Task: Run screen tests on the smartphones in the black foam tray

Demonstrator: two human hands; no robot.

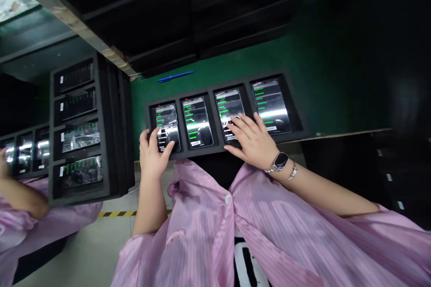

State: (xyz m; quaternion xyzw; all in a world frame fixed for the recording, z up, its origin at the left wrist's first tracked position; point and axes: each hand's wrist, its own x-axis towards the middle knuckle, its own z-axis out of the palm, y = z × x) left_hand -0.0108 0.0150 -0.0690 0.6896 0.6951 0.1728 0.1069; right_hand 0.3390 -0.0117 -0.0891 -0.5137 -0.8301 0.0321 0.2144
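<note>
**A:** Fingers [154,136] of the left hand [153,157], how do they stand?

**B:** They are close together and lie on the first phone [167,128], at the left end of the tray [218,149]. The thumb [167,147] is on the lower part of this phone. I cannot tell if they really grip it.

**A:** And the right hand [254,141]?

**B:** Its fingers are spread wide and rest on the lower part of the third phone [229,112]. It does not seem to hold it. A watch [280,161] is on this wrist.

**A:** Where is the tray?

**B:** In the middle of the frame, on a green mat [336,54]. It has four phones in a row, and their screens show green lines.

**A:** What else is there?

**B:** A blue pen [175,76] lies above the tray. At the left of the frame stands a second tray [104,121] with four phones. At the far left edge, a co-worker's hand [3,163] is near a third tray [23,154].
</note>
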